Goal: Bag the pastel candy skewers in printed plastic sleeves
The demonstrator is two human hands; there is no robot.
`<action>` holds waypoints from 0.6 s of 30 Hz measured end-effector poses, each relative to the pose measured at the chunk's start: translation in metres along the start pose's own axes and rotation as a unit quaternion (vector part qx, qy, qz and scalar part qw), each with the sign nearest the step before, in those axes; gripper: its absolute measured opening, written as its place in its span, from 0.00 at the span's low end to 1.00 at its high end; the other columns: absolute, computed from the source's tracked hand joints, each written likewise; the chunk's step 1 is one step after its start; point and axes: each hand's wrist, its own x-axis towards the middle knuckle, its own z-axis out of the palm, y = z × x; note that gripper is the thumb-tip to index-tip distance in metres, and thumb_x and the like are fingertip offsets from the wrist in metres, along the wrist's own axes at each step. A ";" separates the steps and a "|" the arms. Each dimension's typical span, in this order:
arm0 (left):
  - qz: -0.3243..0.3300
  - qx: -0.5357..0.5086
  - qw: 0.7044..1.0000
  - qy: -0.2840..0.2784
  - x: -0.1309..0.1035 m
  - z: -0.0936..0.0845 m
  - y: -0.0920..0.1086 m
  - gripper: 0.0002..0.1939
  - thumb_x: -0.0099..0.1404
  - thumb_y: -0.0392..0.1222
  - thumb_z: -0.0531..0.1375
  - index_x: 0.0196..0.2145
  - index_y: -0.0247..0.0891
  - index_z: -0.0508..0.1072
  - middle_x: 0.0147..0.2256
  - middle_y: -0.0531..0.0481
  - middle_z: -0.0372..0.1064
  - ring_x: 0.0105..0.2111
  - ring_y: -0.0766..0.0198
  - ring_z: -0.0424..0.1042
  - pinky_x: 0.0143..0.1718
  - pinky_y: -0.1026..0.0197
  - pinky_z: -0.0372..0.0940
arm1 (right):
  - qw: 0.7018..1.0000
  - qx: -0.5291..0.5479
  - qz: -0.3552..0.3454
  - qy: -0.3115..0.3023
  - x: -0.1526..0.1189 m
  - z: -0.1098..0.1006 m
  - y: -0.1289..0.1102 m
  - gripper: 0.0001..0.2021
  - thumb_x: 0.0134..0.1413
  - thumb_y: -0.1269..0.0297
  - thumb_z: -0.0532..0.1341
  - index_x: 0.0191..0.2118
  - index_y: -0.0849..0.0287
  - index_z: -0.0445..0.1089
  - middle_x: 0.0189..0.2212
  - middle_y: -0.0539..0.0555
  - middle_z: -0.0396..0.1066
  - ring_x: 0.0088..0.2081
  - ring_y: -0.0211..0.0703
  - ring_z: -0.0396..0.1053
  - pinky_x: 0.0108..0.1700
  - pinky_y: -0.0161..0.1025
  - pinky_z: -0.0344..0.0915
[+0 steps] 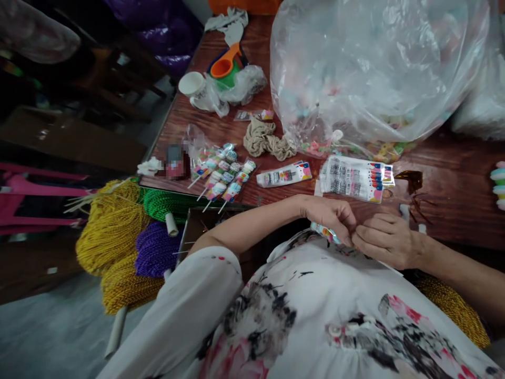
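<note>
At the table's near edge, close to my body, my two hands meet. My left hand (333,216) is closed on a candy skewer (325,231) with pastel pieces, partly hidden by the fingers. Curled beside it, my right hand (384,239) is closed as well, its fingertips against the left ones; a thin white stick-like end shows below it. Just beyond the hands lies a stack of printed clear wrappers (351,179). Left of that is a single printed packet (284,174). Several wrapped candy skewers (226,173) with white sticks lie farther left.
A large clear plastic bag (371,68) of colourful pieces fills the table's back. A beige cloth (264,139), white cup (192,84) and orange scoop (224,64) stand left. Yellow cord bundles (114,226), a purple cord bundle (158,250) and a pink stool (35,197) are below left.
</note>
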 end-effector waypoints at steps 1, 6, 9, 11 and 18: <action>0.015 0.023 1.000 0.000 -0.002 -0.006 0.003 0.16 0.43 0.48 0.75 0.27 0.35 0.80 0.25 0.50 0.76 0.25 0.64 0.72 0.27 0.63 0.69 | 1.000 -0.013 0.006 -0.001 0.001 -0.002 0.001 0.06 0.61 0.71 0.56 0.37 0.57 0.71 0.33 0.52 0.75 0.35 0.39 0.68 0.36 0.40 0.63; 0.017 0.209 0.977 0.030 -0.026 -0.036 0.032 0.17 0.57 0.56 0.66 0.28 0.37 0.80 0.24 0.51 0.74 0.24 0.65 0.71 0.25 0.65 0.65 | 0.994 -0.078 0.077 -0.003 0.002 -0.011 0.002 0.06 0.56 0.71 0.62 0.36 0.51 0.71 0.40 0.50 0.76 0.44 0.44 0.69 0.44 0.46 0.63; 0.115 0.405 0.878 0.227 -0.031 -0.012 0.057 0.14 0.61 0.51 0.65 0.31 0.36 0.79 0.28 0.50 0.74 0.29 0.65 0.70 0.31 0.63 0.64 | 0.986 -0.068 0.150 -0.009 -0.004 -0.006 0.010 0.06 0.57 0.71 0.60 0.36 0.53 0.72 0.30 0.51 0.74 0.34 0.41 0.67 0.38 0.43 0.61; 0.185 0.569 0.739 0.310 -0.024 0.019 0.062 0.09 0.65 0.44 0.61 0.34 0.36 0.77 0.33 0.47 0.74 0.34 0.63 0.69 0.35 0.60 0.63 | 0.972 -0.035 0.229 0.029 -0.008 -0.001 0.020 0.06 0.57 0.70 0.57 0.34 0.56 0.72 0.26 0.52 0.72 0.31 0.41 0.66 0.35 0.42 0.61; 0.188 0.626 0.683 0.325 0.021 0.013 0.018 0.09 0.67 0.38 0.56 0.39 0.33 0.76 0.37 0.42 0.74 0.40 0.59 0.71 0.38 0.58 0.65 | 0.792 0.257 0.510 0.215 0.002 0.013 0.020 0.10 0.57 0.60 0.60 0.27 0.57 0.71 0.21 0.49 0.69 0.24 0.36 0.64 0.28 0.36 0.61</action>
